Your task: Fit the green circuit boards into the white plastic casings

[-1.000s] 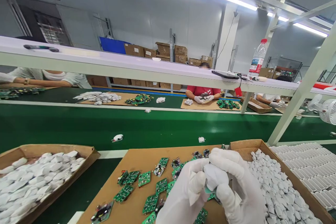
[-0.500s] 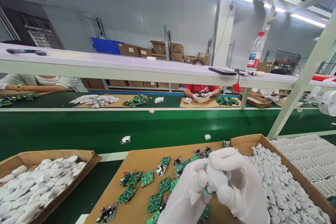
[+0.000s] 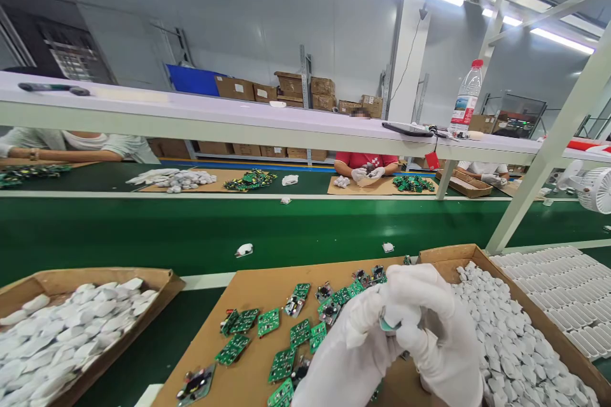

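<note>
Both my hands wear white gloves and meet low in the middle of the view. My left hand (image 3: 351, 346) and my right hand (image 3: 432, 331) are closed together round a small white plastic shell with a green circuit board (image 3: 389, 324) at its lower edge. Beneath them lies a brown cardboard sheet (image 3: 258, 292) strewn with several green circuit boards (image 3: 268, 322). Right of my hands stands a cardboard box (image 3: 442, 259) full of white shells (image 3: 506, 337).
A green conveyor belt (image 3: 191, 229) carries two loose white parts (image 3: 244, 250). Another box of white shells (image 3: 62, 331) sits at left. Stacked white parts (image 3: 563, 292) lie at right, a fan (image 3: 599, 191) beyond. People work across the belt under a white shelf holding a water bottle (image 3: 466, 98).
My hands have kept pressing the shell and board together, shifting slightly. The two loose white parts on the belt have drifted to the right.
</note>
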`<state>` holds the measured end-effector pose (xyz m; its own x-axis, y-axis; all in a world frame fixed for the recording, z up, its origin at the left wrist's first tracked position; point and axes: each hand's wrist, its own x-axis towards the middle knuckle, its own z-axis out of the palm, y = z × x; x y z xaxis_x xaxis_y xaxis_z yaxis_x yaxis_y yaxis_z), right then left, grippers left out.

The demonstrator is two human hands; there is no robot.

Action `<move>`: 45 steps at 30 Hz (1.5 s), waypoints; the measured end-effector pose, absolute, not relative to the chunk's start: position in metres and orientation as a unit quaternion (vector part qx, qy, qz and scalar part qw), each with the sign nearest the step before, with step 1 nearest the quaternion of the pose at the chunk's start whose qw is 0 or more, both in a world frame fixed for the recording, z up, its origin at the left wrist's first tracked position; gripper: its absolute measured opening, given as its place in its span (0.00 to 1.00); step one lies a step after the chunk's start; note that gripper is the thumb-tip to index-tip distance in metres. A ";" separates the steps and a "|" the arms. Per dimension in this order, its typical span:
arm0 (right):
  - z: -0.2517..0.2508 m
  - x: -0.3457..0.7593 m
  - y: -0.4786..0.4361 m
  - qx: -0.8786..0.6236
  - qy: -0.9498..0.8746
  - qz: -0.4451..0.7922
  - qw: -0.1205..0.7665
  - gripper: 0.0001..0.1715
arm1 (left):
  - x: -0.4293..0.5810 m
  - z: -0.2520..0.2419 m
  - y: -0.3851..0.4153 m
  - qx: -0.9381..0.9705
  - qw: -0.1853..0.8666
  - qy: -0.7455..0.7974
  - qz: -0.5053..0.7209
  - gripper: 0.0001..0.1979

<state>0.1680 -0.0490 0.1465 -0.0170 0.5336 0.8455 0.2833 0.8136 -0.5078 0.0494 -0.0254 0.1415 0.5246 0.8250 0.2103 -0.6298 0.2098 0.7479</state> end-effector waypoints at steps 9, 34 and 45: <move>0.142 0.162 -0.055 -0.316 -0.686 -0.052 0.653 0.30 | 0.043 0.140 -0.029 0.284 0.831 0.060 0.474 0.13; 0.153 0.182 -0.064 -0.298 -0.743 -0.003 0.600 0.25 | 0.039 0.147 -0.033 0.455 0.761 0.075 0.455 0.18; 0.150 0.198 -0.053 -0.399 -0.775 -0.018 0.490 0.29 | 0.056 0.141 -0.015 0.435 0.751 0.083 0.490 0.14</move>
